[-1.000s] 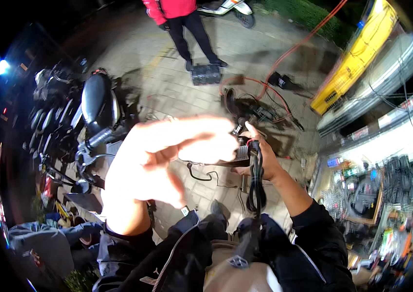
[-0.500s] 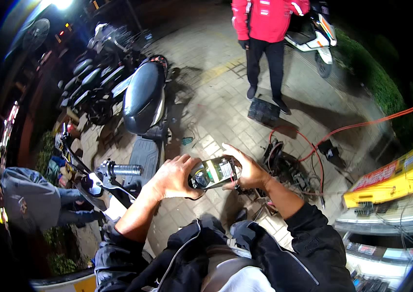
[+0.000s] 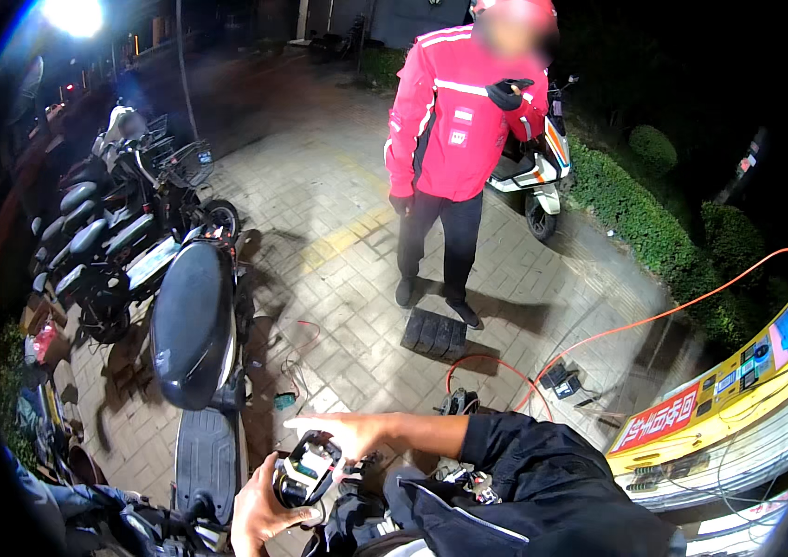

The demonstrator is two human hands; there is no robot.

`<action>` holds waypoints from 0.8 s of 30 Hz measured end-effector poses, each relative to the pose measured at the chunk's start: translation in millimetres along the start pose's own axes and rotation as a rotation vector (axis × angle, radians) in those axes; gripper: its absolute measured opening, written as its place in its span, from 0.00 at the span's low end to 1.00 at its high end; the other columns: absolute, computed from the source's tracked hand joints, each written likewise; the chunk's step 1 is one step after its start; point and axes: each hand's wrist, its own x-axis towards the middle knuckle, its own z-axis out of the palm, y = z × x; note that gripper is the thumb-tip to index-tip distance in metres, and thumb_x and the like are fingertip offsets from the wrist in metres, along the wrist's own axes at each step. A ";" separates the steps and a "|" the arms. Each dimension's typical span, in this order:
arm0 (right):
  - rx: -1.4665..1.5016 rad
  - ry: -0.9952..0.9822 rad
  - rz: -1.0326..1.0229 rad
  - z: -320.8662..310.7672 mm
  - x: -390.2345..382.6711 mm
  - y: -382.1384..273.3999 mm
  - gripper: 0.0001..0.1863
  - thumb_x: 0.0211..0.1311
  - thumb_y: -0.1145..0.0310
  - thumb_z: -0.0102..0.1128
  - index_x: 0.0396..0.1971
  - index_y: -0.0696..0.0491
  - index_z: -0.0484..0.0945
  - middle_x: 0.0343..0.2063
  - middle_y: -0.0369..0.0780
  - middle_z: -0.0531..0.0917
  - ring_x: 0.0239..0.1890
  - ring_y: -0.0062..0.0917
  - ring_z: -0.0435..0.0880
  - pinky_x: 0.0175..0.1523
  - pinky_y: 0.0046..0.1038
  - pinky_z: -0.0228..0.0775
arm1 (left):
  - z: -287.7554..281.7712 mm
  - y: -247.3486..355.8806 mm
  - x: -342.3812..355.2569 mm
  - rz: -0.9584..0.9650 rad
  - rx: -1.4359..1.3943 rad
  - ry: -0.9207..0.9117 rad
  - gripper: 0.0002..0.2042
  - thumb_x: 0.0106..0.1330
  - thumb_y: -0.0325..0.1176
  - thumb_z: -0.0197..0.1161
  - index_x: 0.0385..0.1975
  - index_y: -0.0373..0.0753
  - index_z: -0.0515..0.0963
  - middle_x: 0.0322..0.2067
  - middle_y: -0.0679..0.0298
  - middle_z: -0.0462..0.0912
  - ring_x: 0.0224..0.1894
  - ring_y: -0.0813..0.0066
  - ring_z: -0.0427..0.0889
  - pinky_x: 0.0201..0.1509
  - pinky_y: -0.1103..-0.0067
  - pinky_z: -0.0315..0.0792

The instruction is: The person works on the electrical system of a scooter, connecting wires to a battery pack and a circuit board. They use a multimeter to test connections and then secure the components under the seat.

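Note:
Both my hands hold a small dark-framed housing point(image 3: 306, 472) with a glimpse of green and white parts inside; its exact kind I cannot make out. My left hand point(image 3: 264, 506) grips its left side, thumb along the lower edge. My right hand point(image 3: 346, 434) is at its upper right side, with the fingers reaching over the top and partly hidden behind it. The step-through footboard point(image 3: 206, 459) of a scooter lies just left of my hands, and its long dark seat point(image 3: 192, 325) rises beyond.
A person in a red jacket point(image 3: 468, 102) stands ahead, with a black block point(image 3: 433, 334) at their feet. An orange cable point(image 3: 635, 320) crosses the paving towards a yellow signboard point(image 3: 723, 371) on the right. Parked scooters point(image 3: 102, 227) line the left.
The view has swung up and to the right, so my hands and the housing now sit lower left in the picture. Both hands still hold it. The person ahead shows almost whole.

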 end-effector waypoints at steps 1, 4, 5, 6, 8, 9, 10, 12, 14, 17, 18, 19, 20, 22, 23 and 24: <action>0.100 -0.025 0.010 -8.7 13.8 3.0 0.67 0.23 0.66 0.85 0.69 0.53 0.51 0.49 0.44 0.74 0.51 0.34 0.74 0.57 0.31 0.67 | -4.5 0.4 11.4 -0.016 0.050 -0.015 0.55 0.25 0.47 0.84 0.60 0.33 0.64 0.50 0.49 0.77 0.55 0.52 0.76 0.58 0.68 0.70; 0.336 -0.155 0.069 -31.2 63.2 5.9 0.63 0.28 0.75 0.81 0.69 0.55 0.50 0.50 0.43 0.75 0.54 0.30 0.73 0.58 0.31 0.67 | -8.7 -15.7 30.3 -0.148 -0.022 0.050 0.46 0.28 0.38 0.79 0.55 0.33 0.68 0.45 0.49 0.79 0.50 0.49 0.78 0.54 0.67 0.73; 0.218 -0.032 -0.105 -42.4 77.0 28.5 0.63 0.29 0.77 0.80 0.70 0.54 0.49 0.50 0.42 0.75 0.55 0.29 0.72 0.59 0.31 0.66 | -9.0 -20.2 45.4 -0.104 -0.059 0.166 0.44 0.30 0.36 0.78 0.55 0.33 0.68 0.45 0.49 0.79 0.50 0.49 0.78 0.53 0.67 0.73; 0.130 0.074 -0.273 -38.4 95.1 52.5 0.63 0.30 0.79 0.80 0.70 0.54 0.49 0.51 0.42 0.75 0.56 0.28 0.72 0.59 0.31 0.66 | -9.3 -23.3 54.0 -0.094 -0.098 0.278 0.43 0.31 0.35 0.76 0.55 0.33 0.68 0.45 0.48 0.79 0.50 0.48 0.78 0.53 0.67 0.73; 0.632 -0.127 0.063 -68.4 118.5 54.5 0.55 0.44 0.82 0.71 0.71 0.53 0.46 0.65 0.43 0.63 0.53 0.26 0.75 0.55 0.31 0.70 | -19.3 -23.7 65.6 -0.162 -0.010 0.399 0.42 0.34 0.33 0.73 0.58 0.33 0.65 0.48 0.47 0.75 0.51 0.48 0.75 0.54 0.67 0.71; 0.632 -0.253 0.176 -83.4 131.5 67.9 0.47 0.51 0.73 0.70 0.69 0.54 0.51 0.57 0.42 0.70 0.52 0.24 0.75 0.52 0.30 0.71 | -24.1 -20.7 73.1 -0.201 0.016 0.458 0.42 0.36 0.33 0.73 0.58 0.33 0.64 0.46 0.48 0.75 0.50 0.48 0.75 0.54 0.66 0.71; 0.609 -0.369 0.282 -91.7 141.2 89.1 0.41 0.57 0.64 0.69 0.67 0.55 0.57 0.50 0.42 0.76 0.52 0.22 0.76 0.49 0.30 0.73 | -28.3 -20.5 83.8 -0.249 0.080 0.505 0.41 0.37 0.33 0.73 0.57 0.33 0.64 0.44 0.49 0.75 0.48 0.48 0.75 0.52 0.65 0.71; 0.675 -0.617 0.557 -88.3 154.8 159.8 0.28 0.62 0.52 0.61 0.55 0.56 0.71 0.39 0.39 0.80 0.41 0.20 0.78 0.41 0.27 0.72 | -28.7 -32.0 102.6 -0.358 0.135 0.557 0.42 0.35 0.34 0.74 0.57 0.34 0.65 0.43 0.51 0.75 0.47 0.50 0.75 0.50 0.65 0.71; 0.539 -0.802 0.672 -92.1 167.3 204.8 0.26 0.62 0.46 0.59 0.44 0.56 0.79 0.30 0.36 0.82 0.33 0.20 0.78 0.37 0.26 0.71 | -32.2 -47.9 120.1 -0.498 0.244 0.553 0.42 0.36 0.35 0.74 0.57 0.35 0.65 0.43 0.51 0.74 0.48 0.51 0.75 0.50 0.65 0.71; 0.139 -1.103 0.408 -134.8 206.6 222.0 0.22 0.59 0.49 0.64 0.35 0.57 0.81 0.26 0.37 0.83 0.29 0.21 0.78 0.36 0.27 0.72 | -5.1 -89.5 138.4 -0.715 0.288 0.539 0.43 0.36 0.39 0.73 0.58 0.35 0.64 0.43 0.56 0.75 0.46 0.57 0.75 0.46 0.65 0.70; 0.244 -1.146 0.315 -146.6 220.5 225.6 0.19 0.59 0.54 0.64 0.35 0.57 0.81 0.26 0.37 0.83 0.28 0.20 0.79 0.33 0.26 0.72 | 4.1 -103.3 136.1 -0.788 0.265 0.550 0.44 0.36 0.40 0.73 0.59 0.35 0.63 0.44 0.56 0.74 0.46 0.57 0.75 0.46 0.65 0.70; 0.202 -1.125 0.455 -164.3 227.7 249.2 0.18 0.60 0.56 0.63 0.37 0.58 0.80 0.27 0.38 0.83 0.27 0.20 0.79 0.32 0.25 0.72 | 12.1 -117.6 149.3 -0.882 0.261 0.509 0.45 0.36 0.40 0.73 0.60 0.35 0.62 0.44 0.56 0.74 0.46 0.56 0.75 0.47 0.64 0.70; 0.158 -1.099 0.597 -181.4 235.4 274.6 0.18 0.60 0.58 0.63 0.39 0.58 0.80 0.27 0.38 0.83 0.27 0.19 0.79 0.32 0.25 0.72 | 18.0 -132.0 162.2 -0.886 0.283 0.510 0.45 0.36 0.40 0.74 0.60 0.35 0.62 0.44 0.56 0.74 0.46 0.56 0.75 0.47 0.64 0.70; 0.215 -1.009 0.612 -209.2 251.5 319.5 0.18 0.61 0.60 0.63 0.42 0.60 0.79 0.26 0.39 0.83 0.26 0.19 0.79 0.31 0.23 0.72 | 33.5 -153.7 185.3 -0.895 0.303 0.473 0.45 0.36 0.39 0.74 0.60 0.35 0.62 0.44 0.56 0.74 0.47 0.55 0.74 0.47 0.63 0.70; 0.320 -0.917 0.664 -224.3 261.6 330.6 0.18 0.61 0.62 0.62 0.43 0.60 0.79 0.28 0.39 0.83 0.26 0.20 0.79 0.31 0.22 0.72 | 41.2 -163.8 201.3 -0.901 0.284 0.483 0.45 0.36 0.39 0.74 0.60 0.36 0.62 0.45 0.56 0.74 0.47 0.55 0.74 0.47 0.63 0.70; 0.417 -0.827 0.711 -235.2 275.3 340.1 0.17 0.61 0.64 0.62 0.45 0.61 0.78 0.29 0.40 0.83 0.26 0.20 0.79 0.31 0.22 0.72 | 47.3 -173.2 215.7 -0.909 0.245 0.459 0.45 0.36 0.39 0.73 0.60 0.36 0.63 0.46 0.56 0.74 0.48 0.56 0.74 0.48 0.64 0.70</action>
